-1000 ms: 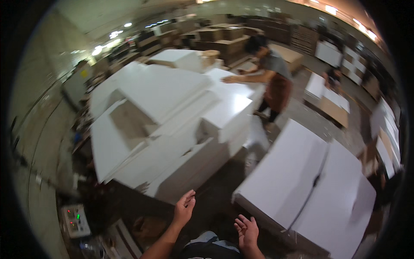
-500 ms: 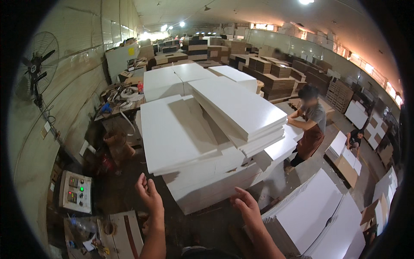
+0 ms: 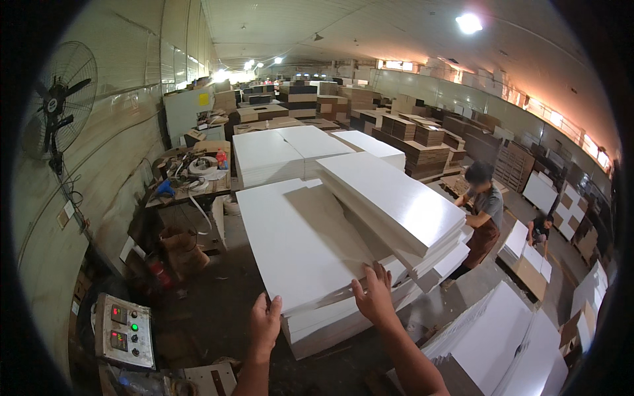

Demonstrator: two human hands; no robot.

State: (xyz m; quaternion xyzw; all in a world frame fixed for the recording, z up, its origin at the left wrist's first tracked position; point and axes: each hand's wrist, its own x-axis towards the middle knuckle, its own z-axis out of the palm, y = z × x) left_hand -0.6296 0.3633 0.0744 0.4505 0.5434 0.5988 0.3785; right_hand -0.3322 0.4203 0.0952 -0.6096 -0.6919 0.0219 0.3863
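Observation:
A large white panel (image 3: 297, 244) lies on top of a stack of similar boards in front of me. My left hand (image 3: 265, 325) is at its near left corner, thumb over the corner and curled fingers along the left edge. My right hand (image 3: 376, 296) grips the near edge farther right, its thumb apart from the bent fingers. The fingertips' undersides are hidden. Slanting across the right side of the stack is a smaller pile of long white panels (image 3: 389, 191), close beyond my right hand.
More white boards (image 3: 264, 155) are stacked behind. A control box (image 3: 125, 330) with lit displays stands lower left, below a wall fan (image 3: 59, 102). Another white stack (image 3: 482, 336) is at lower right. A person in an apron (image 3: 485, 211) works beyond the stack; another person (image 3: 540, 231) bends over boards farther right.
Both hands have moved from the air in front of the stack onto the near edge of the top panel. The view has shifted, and the stack now sits lower and farther right.

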